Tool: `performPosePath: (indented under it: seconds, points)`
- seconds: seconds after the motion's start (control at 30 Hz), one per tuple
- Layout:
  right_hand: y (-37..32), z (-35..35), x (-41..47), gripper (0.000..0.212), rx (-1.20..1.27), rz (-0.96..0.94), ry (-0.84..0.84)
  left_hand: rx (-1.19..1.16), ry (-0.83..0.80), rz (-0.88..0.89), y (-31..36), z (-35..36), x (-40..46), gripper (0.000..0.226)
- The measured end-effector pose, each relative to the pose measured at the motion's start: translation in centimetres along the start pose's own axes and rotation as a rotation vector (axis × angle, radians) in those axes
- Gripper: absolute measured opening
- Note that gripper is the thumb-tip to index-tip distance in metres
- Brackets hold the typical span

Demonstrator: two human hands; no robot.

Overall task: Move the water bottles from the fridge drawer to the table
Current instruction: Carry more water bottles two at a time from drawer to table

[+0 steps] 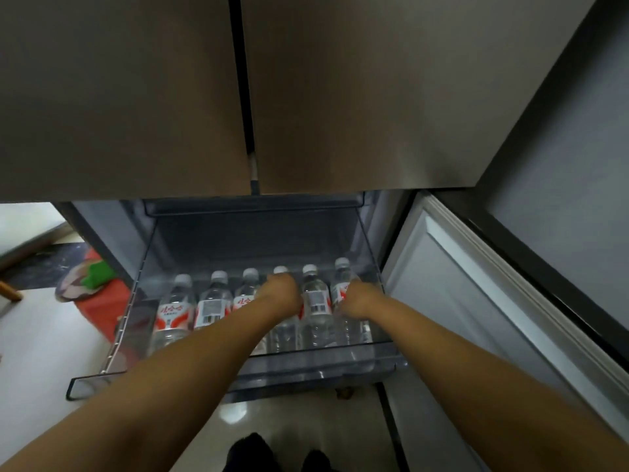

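Observation:
Several clear water bottles with white caps and red-and-white labels lie side by side in the pulled-out clear fridge drawer (211, 379). My left hand (280, 292) grips the fourth bottle from the left (284, 330), whose cap shows just past my knuckles. My right hand (357, 301) grips the rightmost bottle (343, 270). One bottle (316, 301) lies between my two hands. Three more bottles (212, 304) lie to the left of my left arm.
The closed upper fridge doors (340, 97) hang over the drawer. An open lower door (459, 284) stands at the right. On the floor at the left sits a red box (102, 308) with a green object on it. My feet show at the bottom edge.

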State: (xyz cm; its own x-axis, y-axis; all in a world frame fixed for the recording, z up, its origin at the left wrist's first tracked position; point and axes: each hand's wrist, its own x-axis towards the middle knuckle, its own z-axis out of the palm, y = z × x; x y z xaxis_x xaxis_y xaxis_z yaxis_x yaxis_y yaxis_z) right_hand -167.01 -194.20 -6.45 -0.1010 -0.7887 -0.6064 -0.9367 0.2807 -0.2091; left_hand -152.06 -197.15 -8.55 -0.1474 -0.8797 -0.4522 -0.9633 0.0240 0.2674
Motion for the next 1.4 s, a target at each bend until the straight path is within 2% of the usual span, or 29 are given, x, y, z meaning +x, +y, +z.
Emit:
performPosePath:
  seconds: [0.1, 0.23, 0.37, 0.5, 0.67, 0.8, 0.97, 1.2, 1.4]
  points:
    - [-0.7, 0.3, 1.9, 0.045, -0.013, 0.036, 0.021, 0.094, -0.036, -0.078, -0.2, 0.7, 1.5, 0.057]
    - [-0.8, 1.8, 5.3, 0.052, 0.102, 0.108, 0.073, 0.044, -0.058, -0.213, 0.7, 1.4, 2.8, 0.083]
    - [-1.2, 2.8, 5.0, 0.084, 0.231, 0.263, 0.145, -0.071, -0.046, -0.275, 0.6, 2.9, 3.3, 0.070]
    - [-1.0, 2.9, 4.8, 0.088, 0.277, 0.298, 0.163, -0.258, -0.064, -0.284, -0.3, 2.9, 4.3, 0.063]
    - [-0.8, 2.9, 4.6, 0.086, 0.320, 0.260, 0.178, -0.394, -0.094, -0.257, -1.3, 2.4, 4.5, 0.065]
    - [-0.4, 2.9, 4.3, 0.073, 0.440, 0.215, 0.223, -0.615, -0.053, -0.276, -2.4, 3.1, 4.9, 0.071]
    - [0.3, 2.2, 4.0, 0.069, 0.534, 0.135, 0.266, -0.847, -0.004, -0.168, -2.9, 0.8, 1.7, 0.082]
    - [0.7, 0.9, 2.6, 0.057, 0.724, -0.065, 0.325, -1.141, -0.034, -0.054, -5.1, 0.0, 0.1, 0.070]
    - [0.0, 0.0, 2.6, 0.055, 0.742, -0.195, 0.421, -1.230, 0.060, -0.007, -6.0, -1.9, -0.4, 0.054]
